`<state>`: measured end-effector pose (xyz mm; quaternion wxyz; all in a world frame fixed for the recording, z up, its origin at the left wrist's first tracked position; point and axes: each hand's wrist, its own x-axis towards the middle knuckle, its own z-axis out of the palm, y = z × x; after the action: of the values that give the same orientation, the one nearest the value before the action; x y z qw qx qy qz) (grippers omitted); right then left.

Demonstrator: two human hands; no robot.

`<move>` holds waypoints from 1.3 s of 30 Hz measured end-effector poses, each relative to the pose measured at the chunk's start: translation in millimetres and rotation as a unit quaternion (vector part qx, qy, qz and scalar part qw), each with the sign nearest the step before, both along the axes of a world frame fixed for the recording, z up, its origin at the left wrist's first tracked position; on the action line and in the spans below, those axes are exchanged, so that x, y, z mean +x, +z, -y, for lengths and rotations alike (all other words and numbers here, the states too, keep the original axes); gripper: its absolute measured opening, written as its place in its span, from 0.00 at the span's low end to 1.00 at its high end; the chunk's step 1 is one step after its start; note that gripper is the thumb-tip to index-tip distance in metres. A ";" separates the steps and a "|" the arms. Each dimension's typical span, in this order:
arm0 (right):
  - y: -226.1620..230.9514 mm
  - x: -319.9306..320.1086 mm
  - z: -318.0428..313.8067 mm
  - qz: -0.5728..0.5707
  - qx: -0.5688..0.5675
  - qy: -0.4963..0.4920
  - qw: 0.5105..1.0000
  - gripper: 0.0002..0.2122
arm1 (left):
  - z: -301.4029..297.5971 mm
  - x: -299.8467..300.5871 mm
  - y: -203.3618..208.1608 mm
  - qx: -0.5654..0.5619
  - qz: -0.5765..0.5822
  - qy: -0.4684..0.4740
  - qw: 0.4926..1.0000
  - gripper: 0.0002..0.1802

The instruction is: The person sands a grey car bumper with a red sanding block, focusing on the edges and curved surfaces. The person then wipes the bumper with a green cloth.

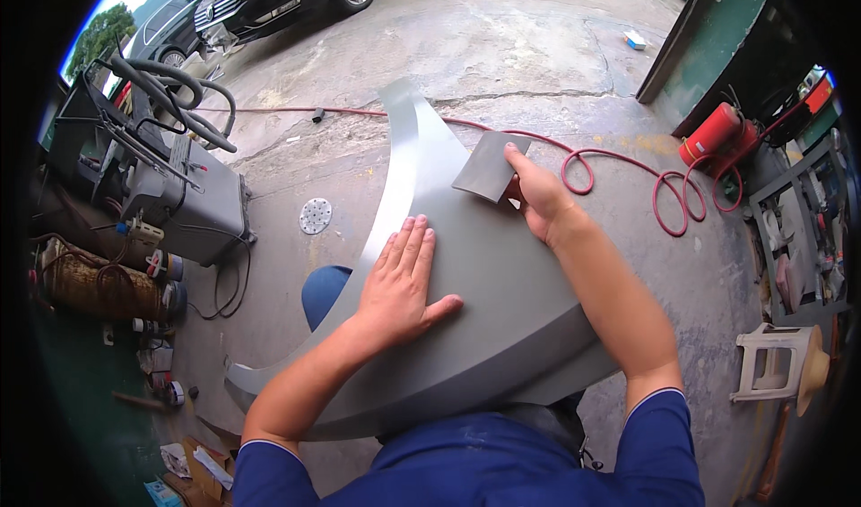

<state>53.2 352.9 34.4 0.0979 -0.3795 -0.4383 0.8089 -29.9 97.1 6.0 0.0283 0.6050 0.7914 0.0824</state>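
My left hand (396,288) lies flat on a grey panel (493,283); my right hand (543,204) pinches a sheet (490,168); slipping could scratch.

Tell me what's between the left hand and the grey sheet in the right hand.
In the head view, only bare grey panel separates the left hand from the sheet.

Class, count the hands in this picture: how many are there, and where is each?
2. The left hand lies palm down on the grey curved panel; the right hand holds a thin grey sheet by the panel's right edge, some fingers hidden. No others show.
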 end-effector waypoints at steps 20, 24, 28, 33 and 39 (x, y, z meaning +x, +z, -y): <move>-79.7 -42.1 -33.7 0.097 0.036 0.062 0.993 0.23 | 56.7 -26.3 -50.0 -0.041 0.106 0.090 0.989 0.58; -86.9 -40.9 -39.0 0.117 0.051 0.074 0.989 0.23 | 2.3 -51.3 -53.5 -0.090 0.167 0.096 0.977 0.57; -100.1 -42.4 -45.3 0.109 0.044 0.084 0.990 0.24 | -49.0 -76.2 -62.4 -0.096 0.208 0.121 0.966 0.58; -111.4 -32.9 -61.5 0.101 -0.008 0.100 0.990 0.27 | -76.8 -80.2 -83.2 -0.074 0.250 0.144 0.954 0.62; -140.1 -30.2 -76.4 0.087 -0.017 0.107 0.990 0.26 | -9.8 -53.9 -69.4 -0.084 0.219 0.081 0.969 0.60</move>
<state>23.0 429.3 -105.7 -0.0348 -0.4011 -0.4694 0.7859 -83.8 106.9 -63.4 0.2446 0.5017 0.8164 0.1483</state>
